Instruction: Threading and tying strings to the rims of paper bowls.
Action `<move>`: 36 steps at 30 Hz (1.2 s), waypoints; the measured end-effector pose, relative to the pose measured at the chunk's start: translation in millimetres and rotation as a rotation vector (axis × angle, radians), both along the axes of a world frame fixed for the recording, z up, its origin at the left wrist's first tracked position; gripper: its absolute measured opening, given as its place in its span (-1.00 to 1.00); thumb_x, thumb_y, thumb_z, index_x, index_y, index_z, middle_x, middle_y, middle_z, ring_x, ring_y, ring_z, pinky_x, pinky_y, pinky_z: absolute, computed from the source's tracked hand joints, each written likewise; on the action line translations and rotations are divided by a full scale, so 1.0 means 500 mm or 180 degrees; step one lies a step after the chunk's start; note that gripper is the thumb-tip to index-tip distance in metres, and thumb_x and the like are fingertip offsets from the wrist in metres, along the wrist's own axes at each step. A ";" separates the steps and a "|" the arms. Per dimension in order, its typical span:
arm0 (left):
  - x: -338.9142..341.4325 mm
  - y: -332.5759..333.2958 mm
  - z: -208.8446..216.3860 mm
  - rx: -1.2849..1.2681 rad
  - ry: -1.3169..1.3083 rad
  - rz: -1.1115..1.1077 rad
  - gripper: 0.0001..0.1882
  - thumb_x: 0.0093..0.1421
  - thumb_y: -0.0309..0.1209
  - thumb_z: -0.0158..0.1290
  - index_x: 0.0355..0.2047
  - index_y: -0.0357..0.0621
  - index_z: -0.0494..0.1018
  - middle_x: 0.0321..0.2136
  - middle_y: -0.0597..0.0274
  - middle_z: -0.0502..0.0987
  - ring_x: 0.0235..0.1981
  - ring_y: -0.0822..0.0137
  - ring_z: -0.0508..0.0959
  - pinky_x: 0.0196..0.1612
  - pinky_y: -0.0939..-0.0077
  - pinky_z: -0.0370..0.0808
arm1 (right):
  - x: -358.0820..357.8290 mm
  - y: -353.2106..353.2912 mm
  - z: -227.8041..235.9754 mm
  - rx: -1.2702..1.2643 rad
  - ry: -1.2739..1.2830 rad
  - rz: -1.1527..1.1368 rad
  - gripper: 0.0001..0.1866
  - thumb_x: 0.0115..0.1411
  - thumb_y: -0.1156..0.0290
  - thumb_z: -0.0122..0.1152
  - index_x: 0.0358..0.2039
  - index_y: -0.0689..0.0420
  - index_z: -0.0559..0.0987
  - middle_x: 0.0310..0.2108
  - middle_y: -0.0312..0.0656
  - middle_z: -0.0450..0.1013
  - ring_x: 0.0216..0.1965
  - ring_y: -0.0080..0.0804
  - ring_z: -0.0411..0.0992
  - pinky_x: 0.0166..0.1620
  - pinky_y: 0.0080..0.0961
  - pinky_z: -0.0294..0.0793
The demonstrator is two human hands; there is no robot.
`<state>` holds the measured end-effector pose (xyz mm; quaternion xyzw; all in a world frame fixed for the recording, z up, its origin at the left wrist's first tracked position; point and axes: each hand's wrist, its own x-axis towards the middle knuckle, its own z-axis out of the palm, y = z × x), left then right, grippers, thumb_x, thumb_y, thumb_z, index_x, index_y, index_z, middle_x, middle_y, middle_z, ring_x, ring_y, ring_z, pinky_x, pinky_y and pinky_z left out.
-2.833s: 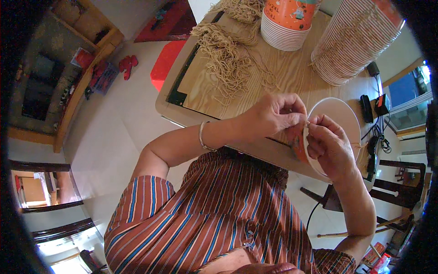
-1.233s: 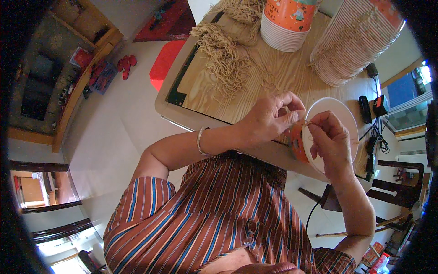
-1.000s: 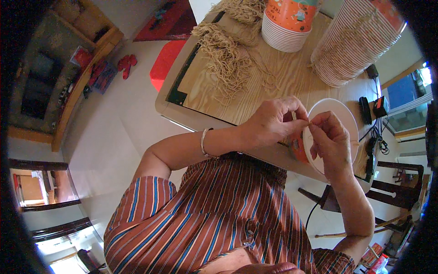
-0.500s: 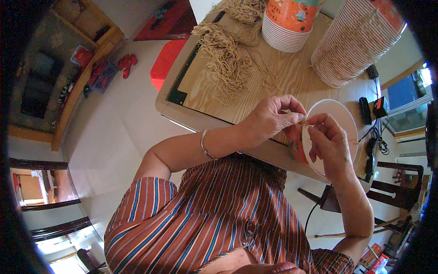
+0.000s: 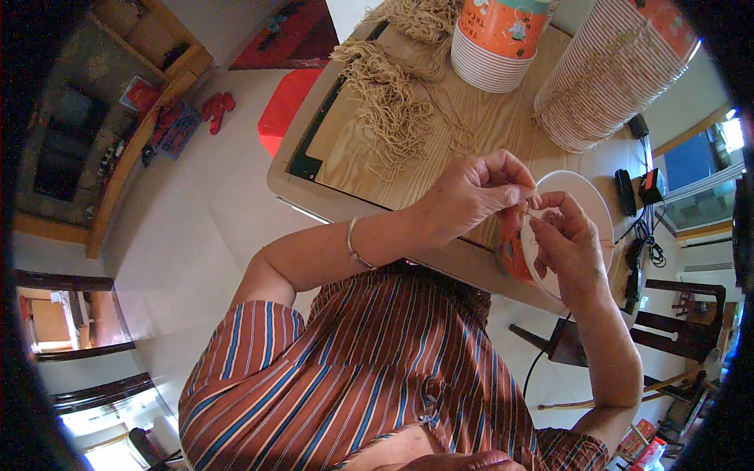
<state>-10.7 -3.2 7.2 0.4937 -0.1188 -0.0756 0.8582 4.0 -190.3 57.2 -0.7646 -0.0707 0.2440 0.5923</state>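
Leftmost, a blue-purple plastic basket [image 5: 179, 132] sits on the pale floor [image 5: 188, 228], with a pair of red slippers [image 5: 218, 112] just beside it. Next comes a bright red plastic stool [image 5: 284, 114], close to the wood-grained desk [image 5: 503, 125], where a loose, tangled heap of tan twine [image 5: 393, 114] lies. A silver bangle [image 5: 351, 243] circles the person's left wrist; the fingers of the left hand [image 5: 463, 200] pinch a short tan twine strand [image 5: 536, 202]. Beyond it stands a nested stack of orange-printed paper tubs with white rims [image 5: 495, 47]. The fingers of the right hand [image 5: 567, 239] grip the same strand at the rim of a single orange paper tub with a white inside [image 5: 585, 196], tilted at the desk's near edge; whether they also catch the rim cannot be told. Farther right are a taller, leaning stack of similar tubs [image 5: 605, 82] with twine across it, black cables [image 5: 646, 228] and a dark wooden chair [image 5: 679, 334].
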 end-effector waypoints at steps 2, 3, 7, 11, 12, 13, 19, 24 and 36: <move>0.004 -0.006 -0.004 0.0471 -0.0244 0.0126 -0.88 0.21 -0.50 0.02 -0.23 -0.19 0.43 -0.40 0.32 0.47 -0.42 0.50 0.50 -0.30 0.62 0.48 | 0.003 -0.001 0.002 0.0112 0.0040 0.0158 -0.81 0.17 0.50 0.14 -0.19 0.12 0.42 -0.59 -0.36 0.37 -0.66 -0.69 0.30 -0.70 -0.69 0.26; 0.004 -0.007 -0.004 0.0947 -0.0483 0.0255 -0.88 0.20 -0.51 0.04 -0.24 -0.17 0.44 -0.39 0.34 0.46 -0.41 0.51 0.49 -0.30 0.63 0.46 | 0.003 0.004 0.003 0.0109 0.0043 0.0166 -0.81 0.17 0.50 0.14 -0.19 0.12 0.42 -0.59 -0.36 0.37 -0.66 -0.69 0.30 -0.70 -0.69 0.26; 0.001 -0.009 0.019 0.2203 -0.2112 0.1240 -0.91 0.17 -0.51 0.07 -0.29 -0.18 0.47 -0.38 0.34 0.43 -0.39 0.50 0.47 -0.30 0.59 0.44 | 0.005 0.017 -0.005 -0.0035 -0.0214 0.0069 -0.90 0.19 0.47 0.13 -0.27 0.15 0.46 -0.59 -0.37 0.36 -0.66 -0.69 0.28 -0.69 -0.70 0.26; 0.001 -0.003 0.040 0.1861 -0.1625 0.0748 -0.92 0.16 -0.48 0.08 -0.33 -0.20 0.49 -0.38 0.26 0.41 -0.34 0.40 0.46 -0.27 0.51 0.42 | 0.007 0.010 0.002 -0.0252 -0.0184 -0.0130 -0.89 0.23 0.42 0.09 -0.33 0.17 0.53 -0.58 -0.38 0.36 -0.64 -0.70 0.28 -0.67 -0.69 0.27; 0.000 0.000 0.043 0.1649 -0.1151 0.0547 -0.91 0.16 -0.47 0.09 -0.32 -0.20 0.50 -0.37 0.23 0.42 -0.33 0.36 0.46 -0.26 0.49 0.42 | 0.007 0.011 0.004 -0.0253 -0.0183 -0.0118 -0.89 0.23 0.42 0.09 -0.33 0.17 0.53 -0.58 -0.38 0.36 -0.64 -0.70 0.28 -0.67 -0.69 0.27; 0.005 0.000 0.030 0.1650 -0.1147 0.0559 -0.91 0.16 -0.47 0.09 -0.32 -0.20 0.50 -0.37 0.23 0.42 -0.33 0.36 0.46 -0.26 0.49 0.42 | 0.007 0.012 0.006 -0.0107 -0.0058 -0.0174 -0.87 0.24 0.41 0.09 -0.31 0.17 0.54 -0.58 -0.39 0.36 -0.63 -0.70 0.28 -0.67 -0.69 0.27; 0.004 0.006 0.002 0.2298 -0.1576 0.0722 -0.80 0.17 -0.37 0.10 -0.23 -0.21 0.50 -0.33 0.20 0.44 -0.30 0.35 0.47 -0.27 0.50 0.42 | -0.001 0.005 0.010 0.0222 -0.0159 -0.0163 -0.85 0.25 0.39 0.09 -0.29 0.18 0.57 -0.59 -0.40 0.34 -0.61 -0.71 0.27 -0.61 -0.71 0.27; 0.002 0.016 0.019 0.2440 -0.1366 0.0280 -0.76 0.11 -0.33 0.15 -0.28 -0.22 0.49 -0.35 0.19 0.40 -0.31 0.30 0.45 -0.26 0.46 0.41 | 0.004 -0.005 0.013 0.0311 -0.0090 -0.0076 -0.86 0.24 0.42 0.10 -0.32 0.19 0.57 -0.60 -0.41 0.33 -0.59 -0.69 0.28 -0.52 -0.71 0.30; 0.019 0.022 0.010 0.2259 -0.1498 0.0197 -0.87 0.10 -0.43 0.13 -0.38 -0.23 0.49 -0.39 0.20 0.40 -0.27 0.32 0.43 -0.18 0.47 0.38 | 0.001 -0.028 0.012 -0.0862 -0.2691 0.1025 -0.89 0.08 0.60 0.19 -0.34 0.24 0.49 -0.46 -0.26 0.40 -0.43 -0.53 0.40 -0.32 -0.56 0.42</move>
